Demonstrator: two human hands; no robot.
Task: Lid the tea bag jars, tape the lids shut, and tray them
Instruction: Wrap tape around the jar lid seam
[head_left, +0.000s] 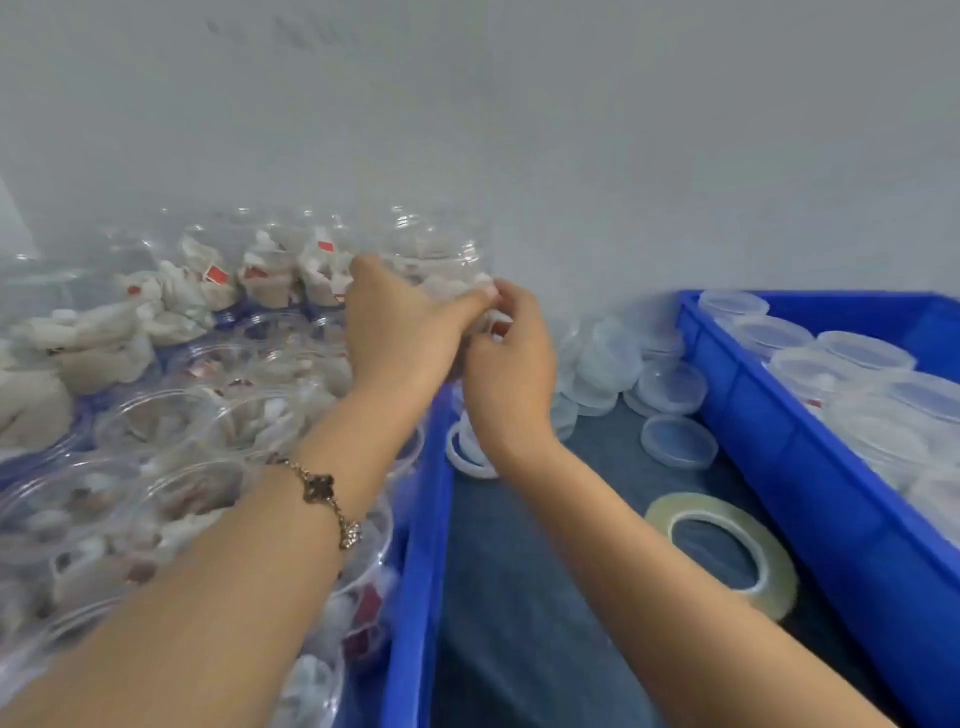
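Your left hand and right hand both grip open jar at far corner of left bin. Step, likely: fetching unlidded jar. Next: lift clear, cap with loose lid; tape roll waits on tabletop.

Single head view: we look forward and down, close over both forearms, between two blue trays.

We see soft, even, bright light with almost no shadows. Everything looks a bit blurry, most toward ten o'clock. Straight edges bend near the sides. Toward twelve o'clock it looks pale and hazy.
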